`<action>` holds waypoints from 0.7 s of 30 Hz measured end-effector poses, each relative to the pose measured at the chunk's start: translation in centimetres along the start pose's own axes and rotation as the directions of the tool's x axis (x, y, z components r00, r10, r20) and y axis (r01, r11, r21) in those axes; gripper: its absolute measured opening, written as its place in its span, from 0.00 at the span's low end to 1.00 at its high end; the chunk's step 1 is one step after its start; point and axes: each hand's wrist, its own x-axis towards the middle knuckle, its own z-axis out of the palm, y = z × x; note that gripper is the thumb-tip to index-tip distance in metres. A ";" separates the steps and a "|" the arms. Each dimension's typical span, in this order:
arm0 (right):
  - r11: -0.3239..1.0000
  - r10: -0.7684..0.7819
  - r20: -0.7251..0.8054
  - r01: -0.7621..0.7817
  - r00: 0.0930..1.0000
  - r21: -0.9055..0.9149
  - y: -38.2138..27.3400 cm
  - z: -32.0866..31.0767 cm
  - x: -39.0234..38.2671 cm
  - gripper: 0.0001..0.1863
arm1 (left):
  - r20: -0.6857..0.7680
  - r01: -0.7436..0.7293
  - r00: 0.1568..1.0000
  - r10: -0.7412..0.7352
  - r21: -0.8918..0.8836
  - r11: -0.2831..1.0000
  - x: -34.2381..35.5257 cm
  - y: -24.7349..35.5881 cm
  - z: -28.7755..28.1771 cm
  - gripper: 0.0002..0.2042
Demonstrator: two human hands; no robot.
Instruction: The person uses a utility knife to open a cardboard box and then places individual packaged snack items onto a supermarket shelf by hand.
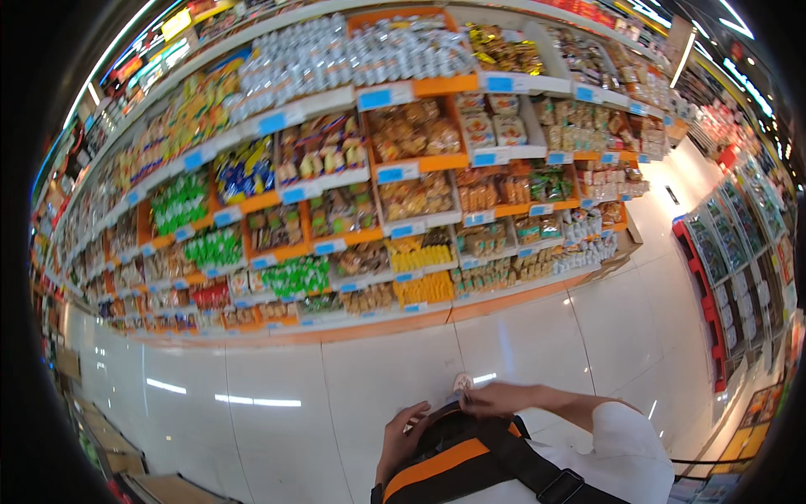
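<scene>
A black bag (443, 430) with an orange band (441, 469) sits against my body at the lower middle. My left hand (405, 427) lies at the bag's left side, its fingers bent and somewhat apart, with nothing visible in them. Across from it, my right hand (489, 401) is closed at the bag's far upper edge. Whatever its fingers pinch is too small to make out. A wide black strap with a buckle (561, 485) crosses my white shirt (625, 445). Past the right hand, a pale shoe tip (463, 382) shows on the floor.
Long tiered shelves (395, 175) curve across the aisle ahead, filled with packaged snacks in orange and white bins. Green packets (298, 277) and yellow packets (422, 287) sit low. On the right stands a rack with a red edge (705, 307). Glossy pale tiles (277, 378) cover the floor; cartons (109, 437) line the lower left.
</scene>
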 end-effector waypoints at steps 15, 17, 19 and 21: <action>0.972 -0.214 -0.170 0.192 0.962 -0.133 19.5 -5.8 -1.8 0.21 | 0.084 -0.231 0.972 0.220 0.165 0.959 21.1 9.5 6.9 0.13; 0.963 -0.228 -0.448 0.132 0.865 -0.236 13.6 -12.0 -6.2 0.22 | 0.145 -0.251 0.964 0.223 0.211 0.945 24.4 12.7 5.9 0.16; 0.952 -0.279 -0.668 0.106 0.690 -0.287 9.9 -18.2 -8.4 0.22 | 0.195 -0.516 0.856 0.479 0.373 0.771 28.3 17.2 5.1 0.17; 0.857 -0.508 -0.758 0.151 0.409 -0.493 5.3 -25.1 -10.4 0.25 | 0.231 -0.631 0.768 0.598 0.437 0.641 31.9 23.7 5.1 0.18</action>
